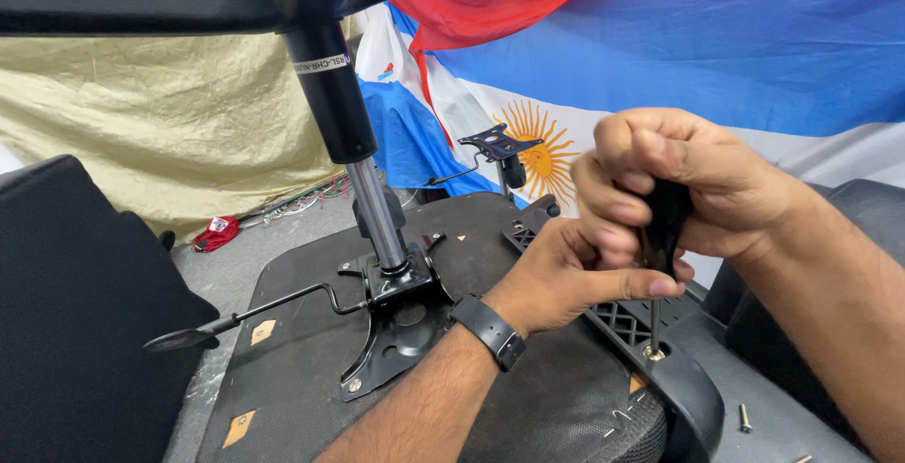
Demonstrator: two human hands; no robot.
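Head view: an office chair lies upturned, the underside of its seat (311, 369) facing up, with the black tilt mechanism plate (391, 326), its gas cylinder (353, 133) and a long lever (273, 307) standing clear at the centre. At the seat's near right edge a black plastic armrest bracket (660, 369) lies against the underside. The right hand (693, 175) is closed in a fist round the black handle of a screwdriver (660, 237), its fingers pressed together about it; the shaft runs down, nearly upright, to a screw (652, 354) seated in the bracket's hole. The left hand (570, 270), a black watch on its wrist, cups the tool from the side, fingers wrapped about the lower handle with the thumb laid across just below the right fist. Two loose screws (745, 418) lie on the floor just right of the bracket. Assessment: the two-handed hold is sound; the shaft should be kept square to the screw head with steady downward pressure so the tip does not cam out, and the bracket kept flat against the seat. Whether the tip is fully engaged cannot be told.
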